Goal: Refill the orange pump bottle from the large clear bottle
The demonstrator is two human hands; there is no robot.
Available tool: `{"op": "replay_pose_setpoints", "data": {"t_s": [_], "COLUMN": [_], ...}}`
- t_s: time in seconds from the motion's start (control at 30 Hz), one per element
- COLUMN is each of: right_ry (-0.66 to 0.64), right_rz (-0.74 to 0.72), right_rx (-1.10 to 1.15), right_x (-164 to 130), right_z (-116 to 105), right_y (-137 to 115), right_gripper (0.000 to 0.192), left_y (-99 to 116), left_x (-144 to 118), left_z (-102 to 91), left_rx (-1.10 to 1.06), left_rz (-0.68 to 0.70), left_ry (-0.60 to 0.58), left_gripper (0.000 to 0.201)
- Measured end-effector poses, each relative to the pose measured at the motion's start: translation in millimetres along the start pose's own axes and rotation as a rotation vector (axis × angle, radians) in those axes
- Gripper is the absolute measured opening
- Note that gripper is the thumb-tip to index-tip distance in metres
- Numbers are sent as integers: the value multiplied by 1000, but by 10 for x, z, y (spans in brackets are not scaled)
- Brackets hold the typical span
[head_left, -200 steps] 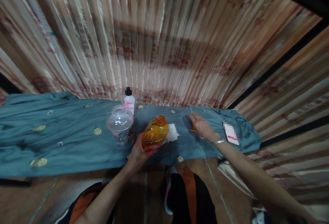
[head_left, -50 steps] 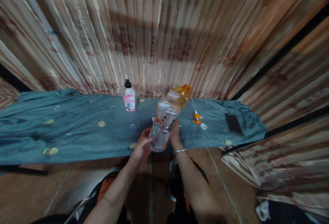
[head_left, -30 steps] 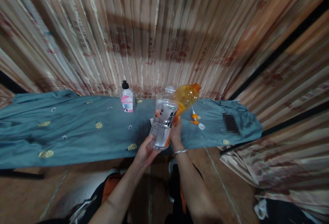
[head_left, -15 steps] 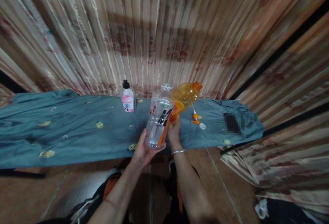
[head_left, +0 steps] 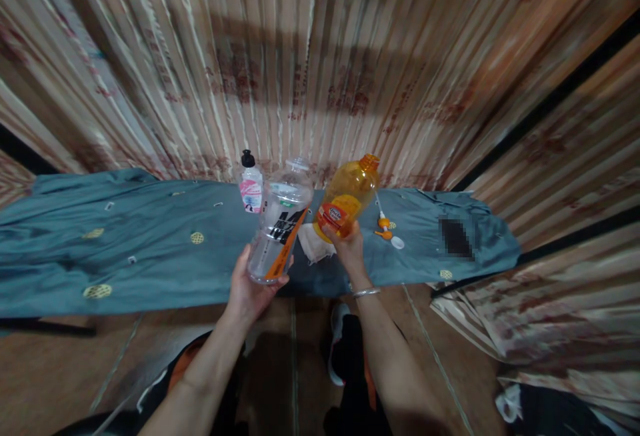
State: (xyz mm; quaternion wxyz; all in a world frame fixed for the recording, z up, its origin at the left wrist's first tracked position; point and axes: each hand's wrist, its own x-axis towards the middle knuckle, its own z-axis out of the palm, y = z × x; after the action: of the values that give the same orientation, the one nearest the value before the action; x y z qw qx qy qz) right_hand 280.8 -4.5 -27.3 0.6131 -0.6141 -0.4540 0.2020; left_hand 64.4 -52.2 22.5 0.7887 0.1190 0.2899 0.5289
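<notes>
My left hand point(head_left: 255, 289) is wrapped round the lower part of a clear plastic bottle point(head_left: 280, 236) with a black and orange label. The bottle leans a little to the right, and its mouth is uncapped. In my right hand point(head_left: 347, 246) is an amber plastic bottle point(head_left: 350, 189) with a red label, tilted to the right, its neck without a cap. The two bottles are apart. Behind and below them a white cloth point(head_left: 314, 247) lies on the table. Right of the amber bottle lie an orange pump head point(head_left: 383, 224) with a white tube and a small clear cap point(head_left: 397, 243).
A clear bottle with a pink label and black cap point(head_left: 251, 189) stands at the back, left of the held bottles. The narrow table wears a teal patterned cloth point(head_left: 160, 249). A blurred-out dark object point(head_left: 456, 237) lies at its right end. Striped curtains point(head_left: 280, 89) hang behind.
The clear bottle has moved left with my left hand. The amber bottle has swung more upright, its label now facing me. The gap between them has widened, revealing the white cloth.
</notes>
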Motion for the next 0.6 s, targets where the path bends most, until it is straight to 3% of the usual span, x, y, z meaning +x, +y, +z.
{"op": "replay_pose_setpoints", "data": {"t_s": [0.3,0.6], "right_ry": [-64,-116], "right_rz": [77,57], "right_rx": [-39,-70], "right_x": [-35,-120], "right_z": [42,34], "right_y": [159,75], "right_gripper": [56,57], "left_y": [168,252], "left_x": [-19,-87], "left_z": [-83,-168], "left_rx": [39,75], "left_rz": [74,79], "left_ry": [77,124], "left_gripper": [29,31]}}
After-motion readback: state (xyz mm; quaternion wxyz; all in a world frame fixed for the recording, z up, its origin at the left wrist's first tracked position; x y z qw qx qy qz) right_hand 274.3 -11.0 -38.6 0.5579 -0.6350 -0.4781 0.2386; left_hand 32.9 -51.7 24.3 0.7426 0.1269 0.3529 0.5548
